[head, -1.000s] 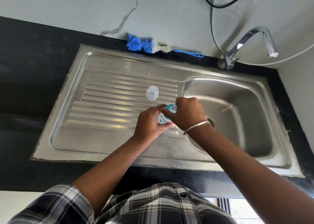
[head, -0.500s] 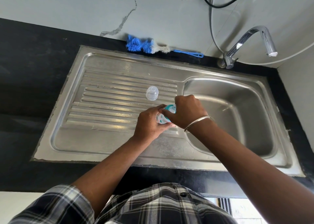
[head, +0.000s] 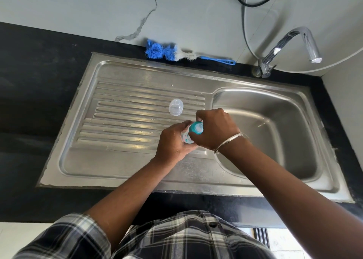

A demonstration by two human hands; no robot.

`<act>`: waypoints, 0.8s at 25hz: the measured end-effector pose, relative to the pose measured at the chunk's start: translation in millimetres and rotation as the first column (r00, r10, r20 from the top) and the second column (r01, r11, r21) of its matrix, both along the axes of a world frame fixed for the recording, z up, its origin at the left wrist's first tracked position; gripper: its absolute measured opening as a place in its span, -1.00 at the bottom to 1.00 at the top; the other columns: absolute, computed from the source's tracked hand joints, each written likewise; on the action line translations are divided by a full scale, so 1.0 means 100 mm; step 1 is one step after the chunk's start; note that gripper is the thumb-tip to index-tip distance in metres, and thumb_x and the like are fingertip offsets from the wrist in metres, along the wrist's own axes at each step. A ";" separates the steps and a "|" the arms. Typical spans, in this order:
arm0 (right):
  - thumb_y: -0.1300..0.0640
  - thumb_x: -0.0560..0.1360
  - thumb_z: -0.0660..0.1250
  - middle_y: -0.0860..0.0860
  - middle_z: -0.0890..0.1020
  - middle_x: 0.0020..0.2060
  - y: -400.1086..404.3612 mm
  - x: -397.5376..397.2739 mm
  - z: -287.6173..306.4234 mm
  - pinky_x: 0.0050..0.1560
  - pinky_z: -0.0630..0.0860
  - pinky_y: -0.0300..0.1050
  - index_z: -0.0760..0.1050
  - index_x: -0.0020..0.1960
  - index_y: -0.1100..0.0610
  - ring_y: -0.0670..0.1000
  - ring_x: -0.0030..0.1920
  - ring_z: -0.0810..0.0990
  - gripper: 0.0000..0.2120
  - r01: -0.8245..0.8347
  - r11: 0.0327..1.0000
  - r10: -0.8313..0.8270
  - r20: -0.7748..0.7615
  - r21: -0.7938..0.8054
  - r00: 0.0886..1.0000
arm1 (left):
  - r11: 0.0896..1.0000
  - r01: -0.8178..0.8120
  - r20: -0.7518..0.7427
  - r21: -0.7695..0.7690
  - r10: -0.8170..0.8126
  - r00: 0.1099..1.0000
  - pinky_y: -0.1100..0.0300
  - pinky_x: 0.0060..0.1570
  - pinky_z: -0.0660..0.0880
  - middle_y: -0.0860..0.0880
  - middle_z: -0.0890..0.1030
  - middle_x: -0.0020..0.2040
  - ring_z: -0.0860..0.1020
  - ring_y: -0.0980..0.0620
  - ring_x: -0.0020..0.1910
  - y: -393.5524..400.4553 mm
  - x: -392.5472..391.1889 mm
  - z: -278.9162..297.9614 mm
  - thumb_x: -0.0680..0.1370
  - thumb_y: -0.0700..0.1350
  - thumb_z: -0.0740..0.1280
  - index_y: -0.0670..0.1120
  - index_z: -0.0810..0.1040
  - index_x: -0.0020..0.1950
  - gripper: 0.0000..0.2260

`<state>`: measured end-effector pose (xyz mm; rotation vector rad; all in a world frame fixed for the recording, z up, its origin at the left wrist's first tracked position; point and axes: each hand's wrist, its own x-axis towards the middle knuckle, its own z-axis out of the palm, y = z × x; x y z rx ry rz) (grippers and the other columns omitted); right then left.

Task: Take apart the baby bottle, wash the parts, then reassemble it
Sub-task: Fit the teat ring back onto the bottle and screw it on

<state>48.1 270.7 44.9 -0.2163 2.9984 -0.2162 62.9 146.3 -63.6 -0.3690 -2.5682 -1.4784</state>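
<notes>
Teal collar (head: 196, 128) front and centre, sitting on top of the baby bottle (head: 186, 137), and both hands are on it just above the near right part of the ribbed draining board (head: 125, 121). The left hand (head: 173, 142) wraps the bottle's pale printed body from the left, fingers curled round it, firm hold. The right hand (head: 214, 130) comes in from the right, thumb and fingers closed round the teal collar; a metal bangle (head: 229, 141) circles that wrist. Through the collar's opening something pale shows, possibly the teat, though the fingers hide too much to say for sure.

Over on the draining board, a clear cap (head: 176, 107) lies by itself, a little to the far left of the hands and apart from them. Right of all this is the steel sink basin (head: 275, 109), with the chrome tap (head: 290, 48) rising at the far right corner. Along the far edge, on the black counter (head: 39, 66), a blue-bristled bottle brush (head: 172, 53) lies flat against the wall, handle pointing right. A checked shirt (head: 186, 237) fills the near edge.
</notes>
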 end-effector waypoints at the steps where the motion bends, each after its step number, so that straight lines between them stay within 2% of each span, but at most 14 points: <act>1: -0.18 0.41 0.31 -0.02 0.41 -0.41 -0.02 0.00 -0.01 -0.44 0.22 -0.23 0.50 -0.09 0.12 0.06 -0.31 0.45 -0.64 0.044 0.999 -0.044 -0.010 0.011 0.999 | 1.000 0.000 0.011 0.007 0.000 1.000 0.47 -0.04 0.48 0.01 0.72 0.00 0.64 0.17 -0.04 0.00 0.00 0.00 0.27 0.06 0.61 -0.07 0.65 0.11 -0.53; 3: -0.22 0.44 0.26 -0.02 0.32 -0.43 -0.05 0.02 -0.01 -0.40 0.25 -0.19 0.48 -0.11 0.13 0.07 -0.31 0.41 -0.60 0.098 0.995 -0.097 -0.031 0.036 0.995 | 1.000 0.006 0.014 0.007 -0.006 1.000 0.41 -0.03 0.53 0.02 0.71 -0.01 0.65 0.14 -0.05 0.00 -0.02 0.00 0.27 0.09 0.61 -0.06 0.65 0.09 -0.53; 5: -0.24 0.39 0.30 0.00 0.46 -0.35 -0.03 0.03 -0.01 -0.31 0.32 -0.19 0.49 -0.06 0.11 0.05 -0.29 0.44 -0.59 0.030 0.999 -0.029 -0.028 0.018 0.999 | 1.000 0.000 0.001 -0.004 0.000 1.000 0.40 -0.04 0.52 0.00 0.72 0.00 0.65 0.13 -0.05 0.00 -0.01 -0.01 0.26 0.05 0.63 -0.08 0.64 0.12 -0.50; 7: -0.18 0.35 0.35 0.01 0.55 -0.28 0.00 0.01 0.01 -0.30 0.33 -0.22 0.52 -0.02 0.09 0.02 -0.27 0.48 -0.62 -0.044 0.999 0.044 -0.003 0.010 0.999 | 1.000 -0.002 -0.004 -0.003 0.002 1.000 0.36 -0.03 0.54 -0.02 0.71 0.02 0.65 0.11 -0.03 0.00 0.00 0.00 0.25 0.03 0.64 -0.10 0.64 0.14 -0.48; 9: -0.14 0.38 0.34 -0.02 0.45 -0.39 0.00 -0.01 0.01 -0.39 0.27 -0.23 0.50 -0.10 0.12 0.04 -0.31 0.45 -0.68 0.005 1.000 -0.005 0.007 0.010 1.000 | 1.000 0.010 -0.001 0.022 -0.010 1.000 0.41 -0.01 0.52 0.00 0.71 0.03 0.65 0.14 -0.02 0.01 0.01 0.00 0.26 0.05 0.62 -0.08 0.65 0.13 -0.50; 11: -0.15 0.40 0.31 -0.04 0.33 -0.44 -0.03 -0.01 -0.01 -0.39 0.27 -0.20 0.43 -0.19 0.10 0.06 -0.32 0.42 -0.69 0.066 0.998 -0.066 -0.002 0.009 0.998 | 0.999 0.017 0.008 0.030 -0.017 1.000 0.39 -0.02 0.54 0.02 0.71 0.01 0.66 0.14 -0.03 0.00 -0.01 0.00 0.27 0.07 0.61 -0.06 0.65 0.12 -0.53; 16: -0.12 0.37 0.35 0.04 0.58 -0.23 -0.03 -0.01 -0.08 -0.27 0.39 -0.18 0.52 -0.05 0.10 0.05 -0.24 0.52 -0.69 -0.034 0.999 0.034 0.000 0.017 0.999 | 1.000 -0.005 0.010 0.012 0.004 1.000 0.25 0.00 0.60 -0.02 0.71 0.04 0.67 0.08 -0.01 0.01 0.01 -0.03 0.27 0.04 0.62 -0.09 0.65 0.15 -0.50; 20: -0.14 0.44 0.30 0.07 0.56 -0.24 -0.07 0.00 -0.12 -0.31 0.34 -0.17 0.51 -0.08 0.15 0.04 -0.29 0.44 -0.66 0.045 0.999 -0.043 -0.043 0.026 0.998 | 0.999 -0.005 0.012 0.032 0.004 1.000 0.20 -0.02 0.63 0.02 0.72 0.00 0.68 0.10 -0.04 0.00 0.03 -0.02 0.29 0.04 0.61 -0.06 0.66 0.13 -0.54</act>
